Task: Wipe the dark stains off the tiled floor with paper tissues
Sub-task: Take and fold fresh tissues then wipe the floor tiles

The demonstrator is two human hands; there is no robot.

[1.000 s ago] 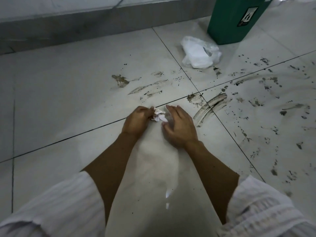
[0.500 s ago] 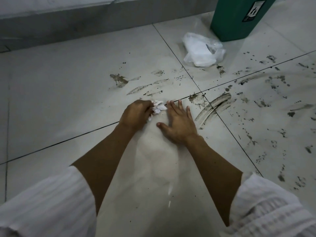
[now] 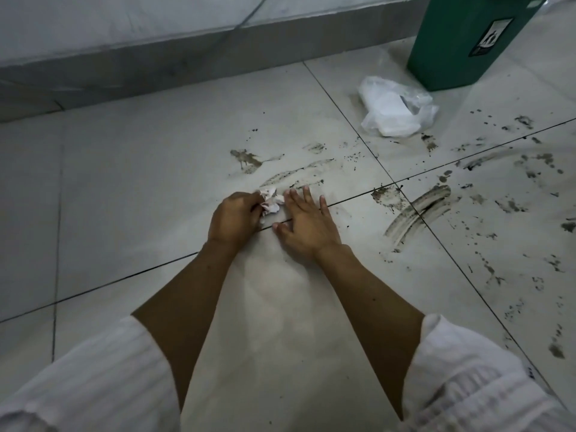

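Observation:
My left hand (image 3: 235, 215) grips a crumpled white paper tissue (image 3: 271, 201) and holds it down on the pale tiled floor (image 3: 140, 182). My right hand (image 3: 307, 221) lies flat on the tile just right of the tissue, fingers straight and spread. Thin dark smears (image 3: 293, 176) run just beyond both hands, with a brown blotch (image 3: 247, 157) farther back. Thick curved streaks (image 3: 417, 213) and many dark specks (image 3: 511, 207) cover the tiles to the right.
A white plastic bag with tissues (image 3: 396, 107) lies at the back right, in front of a green bin (image 3: 467, 39). A grey skirting and wall (image 3: 156, 63) run along the back. My white sleeves (image 3: 93, 385) fill the lower corners.
Both hands have slid forward across the grout line toward the thin smears, the left one carrying the tissue. My right hand's fingers went from curled to flat and spread.

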